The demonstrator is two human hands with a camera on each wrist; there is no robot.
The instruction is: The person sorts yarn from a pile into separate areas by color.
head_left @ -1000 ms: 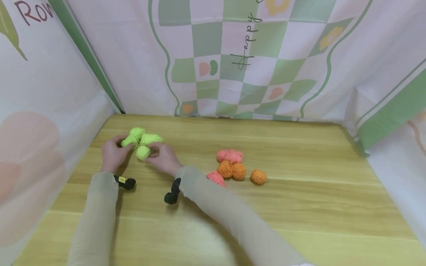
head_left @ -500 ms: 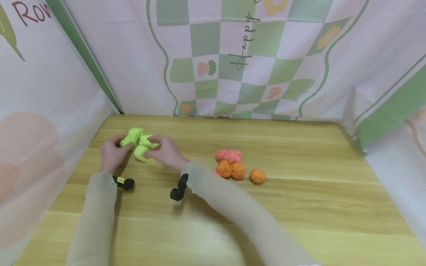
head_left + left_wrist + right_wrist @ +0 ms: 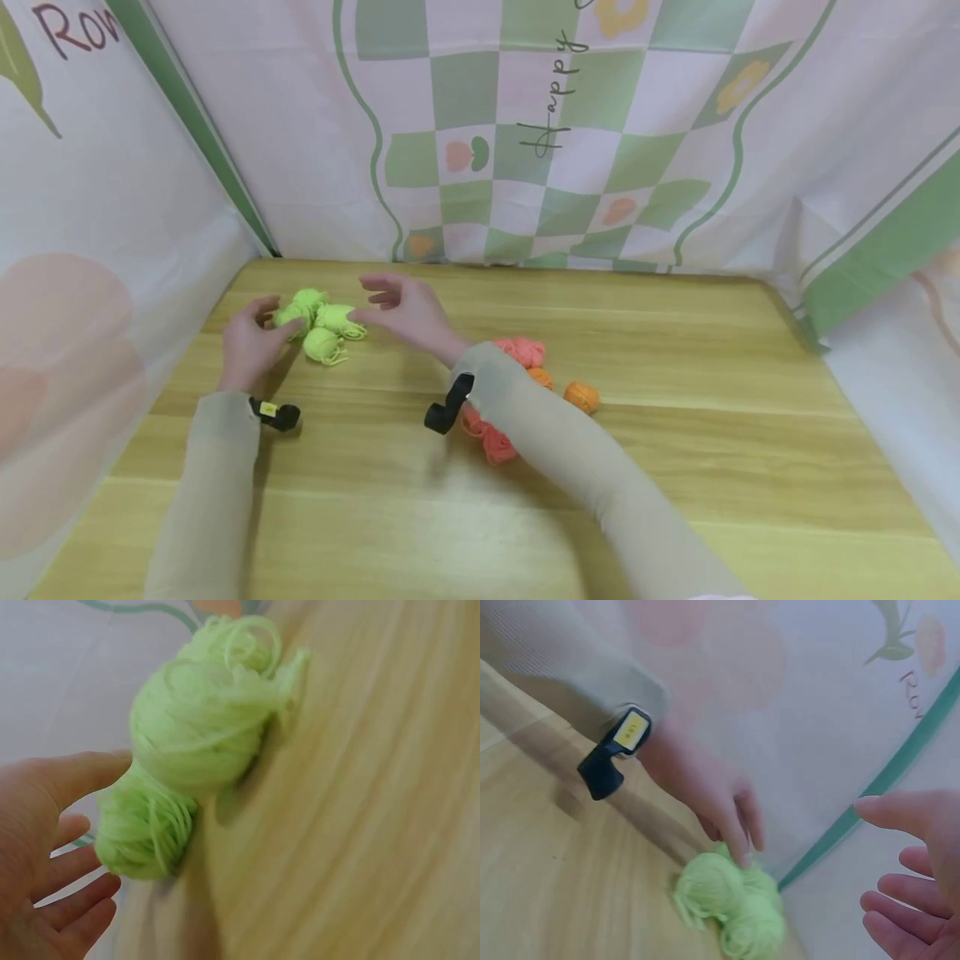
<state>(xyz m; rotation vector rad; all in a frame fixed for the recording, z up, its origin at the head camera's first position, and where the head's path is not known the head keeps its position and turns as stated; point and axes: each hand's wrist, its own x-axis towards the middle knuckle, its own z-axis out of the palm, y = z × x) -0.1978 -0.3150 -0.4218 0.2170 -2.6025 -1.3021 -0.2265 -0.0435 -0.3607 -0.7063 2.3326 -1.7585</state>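
Observation:
Several lime-green yarn balls lie bunched at the far left of the table, among them a round front ball [image 3: 322, 344] and a longer right-hand ball [image 3: 337, 319] with loose strands. My left hand [image 3: 251, 343] is at the left of the bunch, thumb and fingers spread and holding nothing; in the left wrist view its thumb reaches to the green yarn [image 3: 199, 724]. Just right of the bunch, my right hand [image 3: 412, 315] hovers with fingers loosely extended and nothing in them. From the right wrist, the spread fingers [image 3: 907, 900] show apart from the yarn.
Coral-pink yarn balls [image 3: 500, 446] and orange yarn balls [image 3: 582, 397] lie mid-table, partly hidden by my right sleeve [image 3: 570, 450]. Printed curtains [image 3: 300, 125] enclose the wooden table [image 3: 735, 400] at the back and sides.
My right hand has let go of the green yarn and moved up and right, away from the bunch. My left hand's fingers have loosened beside it.

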